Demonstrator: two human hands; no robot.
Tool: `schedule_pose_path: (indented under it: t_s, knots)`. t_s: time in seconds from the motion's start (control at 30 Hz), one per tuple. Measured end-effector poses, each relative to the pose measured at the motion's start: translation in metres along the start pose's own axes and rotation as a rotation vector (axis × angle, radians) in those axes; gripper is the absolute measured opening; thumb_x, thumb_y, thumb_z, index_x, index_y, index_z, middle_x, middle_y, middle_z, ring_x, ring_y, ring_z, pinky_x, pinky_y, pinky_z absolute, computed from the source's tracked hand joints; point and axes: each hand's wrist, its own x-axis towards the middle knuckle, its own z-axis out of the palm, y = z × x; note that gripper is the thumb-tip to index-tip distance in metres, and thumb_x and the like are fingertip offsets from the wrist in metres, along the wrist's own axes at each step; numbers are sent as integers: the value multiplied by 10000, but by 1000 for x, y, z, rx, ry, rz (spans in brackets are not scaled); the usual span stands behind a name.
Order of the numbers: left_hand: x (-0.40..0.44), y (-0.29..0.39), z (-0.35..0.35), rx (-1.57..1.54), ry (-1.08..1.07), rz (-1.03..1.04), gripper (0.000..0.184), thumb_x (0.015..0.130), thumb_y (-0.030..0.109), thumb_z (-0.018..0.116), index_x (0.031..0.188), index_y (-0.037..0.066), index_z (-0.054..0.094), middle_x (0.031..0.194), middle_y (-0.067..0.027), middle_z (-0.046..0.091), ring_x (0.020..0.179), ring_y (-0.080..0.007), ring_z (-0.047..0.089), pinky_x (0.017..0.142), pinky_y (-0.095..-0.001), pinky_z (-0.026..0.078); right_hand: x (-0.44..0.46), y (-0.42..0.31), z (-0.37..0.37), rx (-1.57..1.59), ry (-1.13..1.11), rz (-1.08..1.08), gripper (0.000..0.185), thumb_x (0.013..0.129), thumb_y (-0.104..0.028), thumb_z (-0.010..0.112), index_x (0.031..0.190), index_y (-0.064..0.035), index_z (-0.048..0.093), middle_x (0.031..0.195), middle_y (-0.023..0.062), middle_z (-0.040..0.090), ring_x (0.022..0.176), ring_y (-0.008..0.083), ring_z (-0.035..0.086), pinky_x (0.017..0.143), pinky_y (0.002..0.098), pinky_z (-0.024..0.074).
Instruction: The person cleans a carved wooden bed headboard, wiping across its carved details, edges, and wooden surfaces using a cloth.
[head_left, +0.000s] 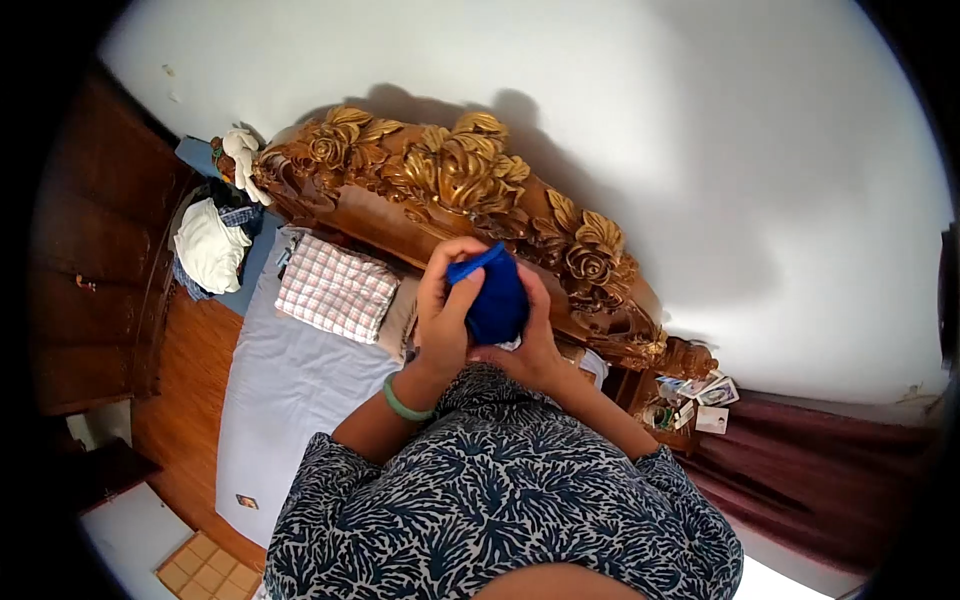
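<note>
Both hands are raised in front of my chest around a small, deep-blue piece of cloth (498, 305), folded or bunched into a compact shape. I cannot make out what kind of item it is. My left hand (448, 300) grips its left side, with thumb and fingers at the upper edge. On the opposite side, my right hand (535, 335) wraps the cloth, fingers along its edge and thumb beneath. A bit of white shows at its lower edge. A pale green bangle (405, 400) circles my left wrist.
Beyond my hands stands a carved wooden headboard (460, 175). A checked pillow (338, 288) lies on the bed with a pale sheet (275, 400). Clothes (212, 248) are piled at the left, near a dark wardrobe (95, 260). Small items (700, 395) crowd a bedside table beside a maroon curtain (790, 460).
</note>
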Motion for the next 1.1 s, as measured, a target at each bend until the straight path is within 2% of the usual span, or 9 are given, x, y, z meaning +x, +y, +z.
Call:
schedule_pose_path:
  t_s: [0.07,0.2,0.27,0.3,0.4,0.6,0.77,0.9,1.1]
  knots:
    - [13,8,-7,28,-114,-53,294,966,84,605,1248,11,568,1176,-63,625,1046,-115,586,908,-271,472,0,-3,-4,-4,100,81,937,706,-128,908,1477,-35,385,1444,236,477,1340,376,507,1129,430,395]
    - [51,24,-14,896,-103,420,441,917,127,691,1332,40,572,1358,-152,587,1314,-273,523,1097,-383,377,46,-8,-52,-201,287,125,795,718,74,708,1458,-66,454,1378,216,543,1282,393,553,1094,432,427]
    - [68,24,-12,1468,-67,725,522,897,176,733,1386,79,579,1532,-138,457,1438,-337,393,1168,-505,273,76,-11,-59,-326,282,68,704,771,-21,712,1438,-81,496,1358,190,557,1220,405,578,1040,445,471]
    - [76,18,-15,1485,-128,651,587,832,198,788,1389,165,606,1612,-101,354,1518,-358,243,1202,-548,167,86,-5,-56,-513,166,44,665,784,-96,734,1416,-84,528,1345,176,563,1168,403,587,999,451,493]
    - [91,5,-23,1651,-116,696,614,772,175,816,1360,208,642,1631,-70,331,1519,-347,243,1206,-548,166,102,25,-30,-842,25,7,570,809,-289,772,1318,-75,632,1303,122,584,1069,355,584,886,442,543]
    - [101,9,-38,1649,-131,750,719,646,100,853,1329,242,676,1576,-54,395,1486,-345,294,1187,-525,278,104,23,-33,-879,-148,-97,469,741,-106,769,1199,-33,698,1262,74,602,1102,333,562,920,428,538]
    - [110,12,-45,1479,-213,770,718,596,192,881,1292,212,701,1547,-60,415,1450,-362,326,1167,-496,349,115,27,-95,-768,-440,-21,482,757,-14,678,1207,-182,719,1262,48,622,1088,310,589,887,430,557]
    - [111,10,-47,1506,-227,748,728,578,259,872,1285,204,706,1536,-62,425,1440,-363,334,1163,-503,355,121,22,-100,-789,-116,52,566,752,45,643,1231,-248,707,1276,50,618,1093,322,588,923,432,547]
    - [112,10,-43,1489,-233,770,721,585,221,876,1285,199,705,1534,-66,427,1435,-365,337,1159,-506,363,121,33,-70,-785,-289,-117,474,775,28,668,1152,-246,752,1315,37,590,1141,311,568,927,426,550]
